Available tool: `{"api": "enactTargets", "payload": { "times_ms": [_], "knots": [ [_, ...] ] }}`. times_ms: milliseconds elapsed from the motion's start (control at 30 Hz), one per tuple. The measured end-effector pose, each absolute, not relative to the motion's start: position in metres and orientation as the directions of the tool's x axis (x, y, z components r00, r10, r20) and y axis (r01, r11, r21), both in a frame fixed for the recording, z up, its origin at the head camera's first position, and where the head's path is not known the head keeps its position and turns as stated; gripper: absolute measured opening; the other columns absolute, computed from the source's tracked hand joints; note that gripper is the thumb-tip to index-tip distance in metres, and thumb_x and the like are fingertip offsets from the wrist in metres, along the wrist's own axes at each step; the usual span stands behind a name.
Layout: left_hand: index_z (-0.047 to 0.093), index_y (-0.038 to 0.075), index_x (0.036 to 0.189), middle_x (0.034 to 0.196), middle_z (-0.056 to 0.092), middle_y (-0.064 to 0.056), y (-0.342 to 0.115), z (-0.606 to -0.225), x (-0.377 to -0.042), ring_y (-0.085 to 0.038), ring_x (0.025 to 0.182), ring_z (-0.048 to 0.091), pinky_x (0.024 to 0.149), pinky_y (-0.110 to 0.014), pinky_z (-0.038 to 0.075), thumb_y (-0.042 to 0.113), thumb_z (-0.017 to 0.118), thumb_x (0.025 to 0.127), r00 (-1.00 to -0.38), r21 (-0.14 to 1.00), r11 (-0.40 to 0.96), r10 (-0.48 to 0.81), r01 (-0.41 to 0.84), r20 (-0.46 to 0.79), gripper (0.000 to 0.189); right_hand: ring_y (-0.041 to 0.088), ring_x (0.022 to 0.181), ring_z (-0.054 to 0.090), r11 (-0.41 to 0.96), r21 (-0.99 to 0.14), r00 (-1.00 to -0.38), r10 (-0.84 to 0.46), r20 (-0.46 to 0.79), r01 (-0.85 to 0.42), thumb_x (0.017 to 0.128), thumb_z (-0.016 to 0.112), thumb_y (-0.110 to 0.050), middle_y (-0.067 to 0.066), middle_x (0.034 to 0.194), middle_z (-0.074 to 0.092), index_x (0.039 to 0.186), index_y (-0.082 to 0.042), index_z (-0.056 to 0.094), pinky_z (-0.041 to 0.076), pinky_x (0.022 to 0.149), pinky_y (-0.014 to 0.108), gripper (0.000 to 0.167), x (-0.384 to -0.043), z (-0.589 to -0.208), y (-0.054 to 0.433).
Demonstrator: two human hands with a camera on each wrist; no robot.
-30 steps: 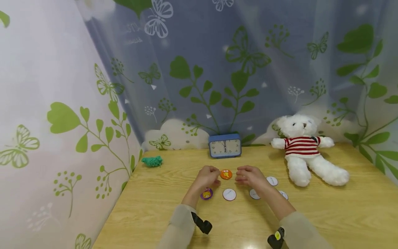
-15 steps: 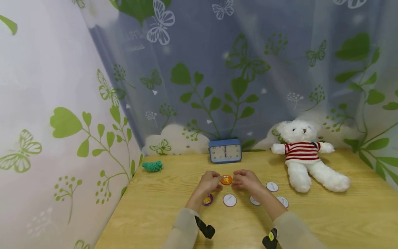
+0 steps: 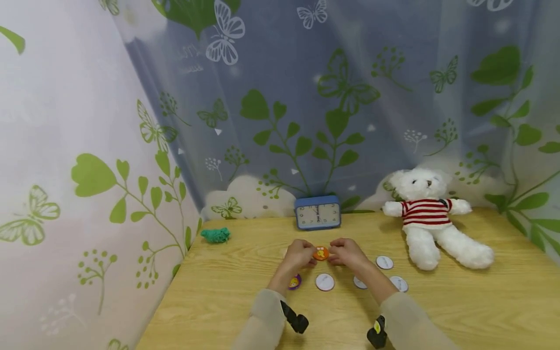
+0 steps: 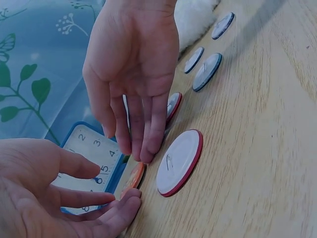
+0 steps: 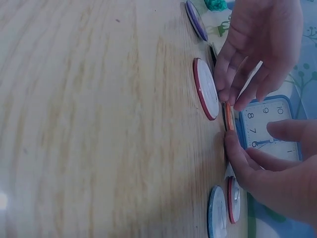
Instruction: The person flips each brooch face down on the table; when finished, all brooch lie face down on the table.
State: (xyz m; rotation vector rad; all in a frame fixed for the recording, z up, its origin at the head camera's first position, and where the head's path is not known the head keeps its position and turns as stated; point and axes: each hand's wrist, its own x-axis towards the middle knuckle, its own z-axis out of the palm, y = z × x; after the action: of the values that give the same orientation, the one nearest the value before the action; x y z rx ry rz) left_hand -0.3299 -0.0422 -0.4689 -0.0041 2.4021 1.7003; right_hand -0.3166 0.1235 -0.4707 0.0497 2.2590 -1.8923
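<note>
An orange pin badge (image 3: 321,253) lies picture side up on the wooden table, between both hands. At its left edge are the fingertips of my left hand (image 3: 299,254), touching the rim. From the other side the fingertips of my right hand (image 3: 348,253) reach the rim, seen also in the right wrist view beside the badge's edge (image 5: 229,116). Fingers of both hands look extended and loose, not curled round anything. Nearer to me lies a badge with its white pin back up (image 3: 325,282). A purple badge (image 3: 295,281) is partly hidden by the left wrist.
Several more white-backed badges, including one at the right (image 3: 384,262), lie around the right forearm. A blue clock (image 3: 318,213) stands behind the hands. A white teddy bear (image 3: 426,218) sits at the back right, a green yarn bundle (image 3: 216,235) at the back left.
Both hands have drawn closer together, their fingertips coming in to the orange badge from either side. The head view has tilted slightly, shifting the scene downward.
</note>
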Motion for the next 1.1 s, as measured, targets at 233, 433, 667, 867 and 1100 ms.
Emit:
{"api": "enactTargets", "payload": {
  "times_ms": [233,433,667,867,1100],
  "knots": [
    [0.065,-0.011,0.117,0.102,0.068,-0.017,-0.040,-0.475,-0.332,-0.023,0.076,0.071,0.073,-0.032,0.065,0.004,0.060,0.100,-0.983,0.937,0.329,0.093,-0.119,-0.158,0.023,0.036,0.109,0.069,0.199,-0.967,-0.979,-0.094,-0.179,0.157,0.106,0.050,-0.006,0.036,0.138,0.055,0.142,0.018,0.047,0.061,0.091,0.040,0.043,-0.314,-0.472,0.122],
    [0.064,-0.012,0.114,0.091,0.069,-0.017,-0.038,-0.477,-0.331,-0.016,0.066,0.067,0.067,-0.028,0.064,-0.002,0.059,0.098,-0.987,0.938,0.325,0.065,-0.120,-0.149,0.020,0.036,0.109,0.068,0.204,-0.969,-0.983,-0.094,-0.161,0.139,0.105,0.050,-0.005,0.036,0.136,0.056,0.140,0.019,0.048,0.062,0.091,0.039,0.042,-0.313,-0.474,0.120],
    [0.066,-0.012,0.108,0.086,0.071,-0.020,-0.034,-0.478,-0.331,-0.014,0.063,0.064,0.064,-0.026,0.063,-0.007,0.057,0.095,-0.991,0.943,0.316,0.049,-0.106,-0.127,0.016,0.033,0.105,0.069,0.189,-0.974,-0.987,-0.079,-0.143,0.126,0.103,0.051,-0.002,0.036,0.131,0.059,0.136,0.020,0.051,0.062,0.090,0.039,0.039,-0.312,-0.476,0.119],
    [0.065,-0.014,0.110,0.088,0.070,-0.021,-0.034,-0.480,-0.331,-0.012,0.060,0.062,0.060,-0.023,0.062,-0.011,0.055,0.093,-0.992,0.950,0.298,0.051,-0.092,-0.112,0.020,0.033,0.104,0.069,0.171,-0.977,-0.987,-0.077,-0.142,0.128,0.102,0.052,0.000,0.036,0.129,0.060,0.135,0.020,0.051,0.061,0.092,0.040,0.039,-0.310,-0.476,0.118],
    [0.066,-0.013,0.109,0.086,0.072,-0.023,-0.035,-0.483,-0.330,-0.012,0.057,0.063,0.059,-0.024,0.062,-0.014,0.055,0.090,-0.995,0.960,0.269,0.052,-0.071,-0.088,0.022,0.029,0.100,0.071,0.171,-0.978,-0.989,-0.069,-0.132,0.118,0.101,0.053,0.002,0.036,0.126,0.062,0.134,0.020,0.054,0.062,0.090,0.039,0.038,-0.310,-0.477,0.121]
  ]
}}
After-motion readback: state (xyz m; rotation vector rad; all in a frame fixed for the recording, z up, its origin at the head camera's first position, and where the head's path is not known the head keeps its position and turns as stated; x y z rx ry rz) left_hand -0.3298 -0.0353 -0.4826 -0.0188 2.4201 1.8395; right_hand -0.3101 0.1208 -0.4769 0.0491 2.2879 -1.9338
